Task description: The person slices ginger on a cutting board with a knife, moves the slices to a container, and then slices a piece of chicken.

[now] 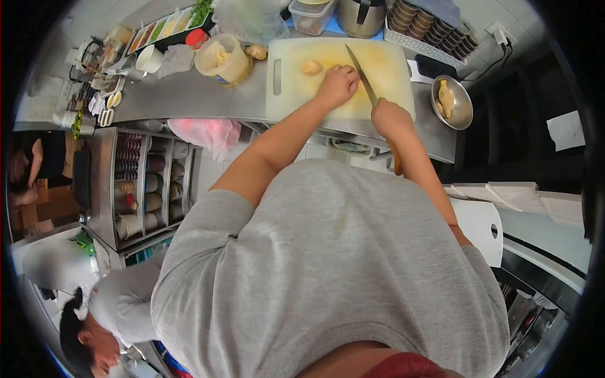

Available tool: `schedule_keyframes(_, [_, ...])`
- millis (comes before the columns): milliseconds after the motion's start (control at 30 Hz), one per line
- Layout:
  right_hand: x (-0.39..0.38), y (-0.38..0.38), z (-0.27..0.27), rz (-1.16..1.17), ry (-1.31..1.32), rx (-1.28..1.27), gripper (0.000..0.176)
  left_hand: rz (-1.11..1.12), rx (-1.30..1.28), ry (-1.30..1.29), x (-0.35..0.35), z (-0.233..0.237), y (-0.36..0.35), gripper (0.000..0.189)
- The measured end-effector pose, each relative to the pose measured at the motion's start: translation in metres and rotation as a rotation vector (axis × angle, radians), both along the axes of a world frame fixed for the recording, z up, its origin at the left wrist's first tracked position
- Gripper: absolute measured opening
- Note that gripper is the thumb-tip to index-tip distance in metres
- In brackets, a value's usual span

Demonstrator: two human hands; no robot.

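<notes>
A large kitchen knife points away from me over the white cutting board. My right hand is closed round its handle. My left hand rests on the board just left of the blade, its fingers curled and pressed down; whatever is under them is hidden. Left of that hand lies a pale yellow, rounded piece of food. Yellow stains and small bits mark the board around the blade.
A steel bowl with a yellow lumpy piece stands right of the board. To the left are a plastic tub of pale pieces, a red-lidded jar and a white cup. Another person is at lower left.
</notes>
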State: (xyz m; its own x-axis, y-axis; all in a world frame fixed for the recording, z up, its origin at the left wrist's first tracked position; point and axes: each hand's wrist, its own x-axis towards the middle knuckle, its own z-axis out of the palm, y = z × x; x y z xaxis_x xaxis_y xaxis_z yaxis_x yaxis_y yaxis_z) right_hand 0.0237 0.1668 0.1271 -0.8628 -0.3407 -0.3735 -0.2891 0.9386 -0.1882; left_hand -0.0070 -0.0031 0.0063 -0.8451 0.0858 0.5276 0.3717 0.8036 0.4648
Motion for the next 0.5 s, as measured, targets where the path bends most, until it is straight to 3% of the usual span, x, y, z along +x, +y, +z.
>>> schedule_keyframes(167, [-0.002,-0.012,-0.035,-0.102,0.057,-0.053,0.029,-0.004,0.027,0.026,0.001,0.0,0.001,0.014])
schedule_keyframes(500, [-0.01,-0.013,-0.036,-0.055,0.058,-0.048,0.029,0.001,0.053,-0.017,0.006,-0.001,0.003,0.012])
